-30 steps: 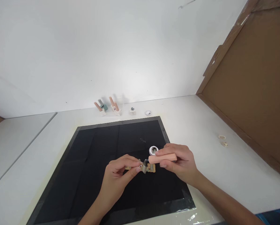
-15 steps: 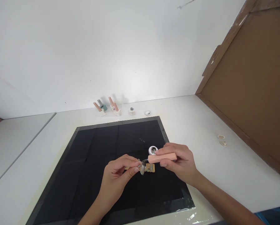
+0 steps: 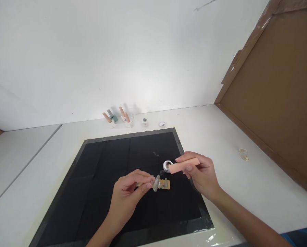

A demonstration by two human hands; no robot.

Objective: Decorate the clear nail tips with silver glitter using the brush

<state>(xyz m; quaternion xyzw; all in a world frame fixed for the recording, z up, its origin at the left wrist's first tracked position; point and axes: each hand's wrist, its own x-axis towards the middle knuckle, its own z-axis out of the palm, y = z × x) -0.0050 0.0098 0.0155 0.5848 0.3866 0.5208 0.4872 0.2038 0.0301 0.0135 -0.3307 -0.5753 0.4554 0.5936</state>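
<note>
the left hand [image 3: 129, 190] pinches a grey nail tip [image 3: 156, 183] between thumb and forefinger, over the black mat [image 3: 104, 164]. the right hand [image 3: 199, 171], just right of it, has its fingers closed around a peach handle [image 3: 184, 165] whose dark tip points into a small white jar [image 3: 167, 165] on the mat. a tan strip [image 3: 166, 185] lies beside the nail tip, and more small holders [image 3: 117, 118] stand far along the wall.

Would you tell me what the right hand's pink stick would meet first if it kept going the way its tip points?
Probably the small white pot: the pink stick in the right hand points left, its tip already at the pot's rim, though depth is unclear.
</note>
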